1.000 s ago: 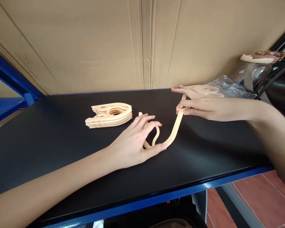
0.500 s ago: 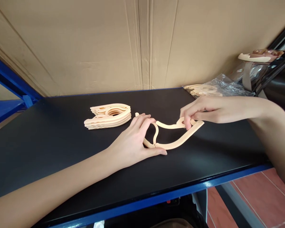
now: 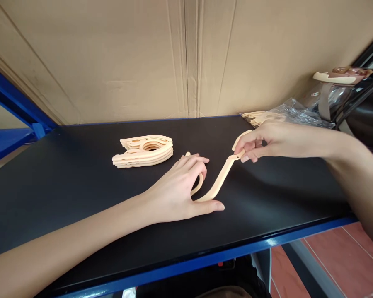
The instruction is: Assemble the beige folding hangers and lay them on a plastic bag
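A peach plastic folding hanger (image 3: pixel 219 178) lies on the black tabletop (image 3: pixel 81 198) between my hands. My left hand (image 3: pixel 180 190) presses down on its hook end, fingers curled over the hook and thumb flat along the table beside it. My right hand (image 3: pixel 261 142) pinches the hanger's jointed arm near its hinge and lifts that end off the table, so the outer section points up and back. A stack of several folded hangers of the same colour (image 3: pixel 144 150) rests to the left of my left hand.
A crumpled clear plastic bag (image 3: pixel 294 111) with more peach hangers sits at the back right. A cardboard wall (image 3: pixel 186 58) stands behind the table. Blue frame rails (image 3: pixel 15 111) run at the left, and the table's blue front edge (image 3: pixel 236 252) is near me.
The right hand first folded the hanger's arm down flat toward the hook, then raised that end off the table again with the section swung outward. The left hand kept holding the hook end.
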Tool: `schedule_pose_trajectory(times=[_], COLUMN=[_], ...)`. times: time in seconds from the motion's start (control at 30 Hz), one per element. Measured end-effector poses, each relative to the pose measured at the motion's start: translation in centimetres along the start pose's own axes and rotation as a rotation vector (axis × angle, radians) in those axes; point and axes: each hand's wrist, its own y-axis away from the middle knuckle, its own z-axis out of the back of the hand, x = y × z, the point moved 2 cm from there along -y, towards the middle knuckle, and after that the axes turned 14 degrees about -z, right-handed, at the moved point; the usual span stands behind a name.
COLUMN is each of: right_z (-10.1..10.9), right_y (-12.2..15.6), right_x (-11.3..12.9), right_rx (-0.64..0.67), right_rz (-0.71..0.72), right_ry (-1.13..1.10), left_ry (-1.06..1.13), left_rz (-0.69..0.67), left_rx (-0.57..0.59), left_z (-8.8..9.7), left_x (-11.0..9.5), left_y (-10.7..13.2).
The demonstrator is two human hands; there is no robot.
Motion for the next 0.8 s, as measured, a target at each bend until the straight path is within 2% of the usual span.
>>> schedule_pose_trajectory(times=[0.13,0.2,0.33,0.4,0.53,0.67,0.8], right_z=[-1.2,-1.8,-2.2,-2.0,-1.3,-1.2,-2.1], right_y=[-0.4,-0.5,-0.3,-0.2,-0.1,-0.3,-0.3], right_x=[1.9,2.8,3.4,3.3,3.3,3.5,3.9], right_rx=[-0.155,-0.192,-0.232,-0.237,-0.133,-0.1,-0.175], right_rz=[0.131,0.187,0.181,0.203,0.252,0.32,0.298], right_ry=[0.184,0.199,0.164,0.139,0.029,-0.009,0.008], left_ry=[-0.005,0.039,0.137,0.136,0.12,0.155,0.213], left_rz=[-0.063,-0.071,-0.057,-0.073,-0.097,-0.006,0.115], left_rx=[0.074,0.056,-0.032,-0.058,-0.05,-0.017,-0.067], left_z=[-0.1,0.2,0.9,1.0,0.7,0.4,0.5], left_x=[-0.9,-1.2,-1.4,-1.6,-1.9,-1.7,-1.1], left_y=[0.0,-0.1,-0.3,-0.3,-0.2,0.0,-0.1])
